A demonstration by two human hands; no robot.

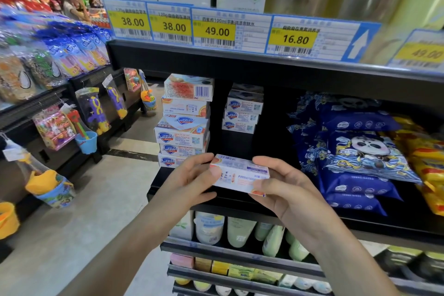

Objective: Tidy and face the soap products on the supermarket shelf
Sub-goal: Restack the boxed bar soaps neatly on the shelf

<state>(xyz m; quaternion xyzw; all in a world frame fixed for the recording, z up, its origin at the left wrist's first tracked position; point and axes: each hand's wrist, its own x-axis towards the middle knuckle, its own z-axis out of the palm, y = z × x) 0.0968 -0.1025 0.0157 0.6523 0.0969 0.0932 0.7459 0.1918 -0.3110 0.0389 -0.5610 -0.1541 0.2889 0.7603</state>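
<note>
Task partly done: both the left hand (192,176) and right hand (286,190) pinch one soap box (240,173), unshelved; the stack at 11 o'clock (183,122) remains uneven.

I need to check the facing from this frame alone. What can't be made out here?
- Held soap box: print blurred; ends covered by left hand and right hand.
- Bottom box of the left soap stack: partly behind the left hand.
- Rear soap stack: deep in shelf shadow, top box dim.
</note>
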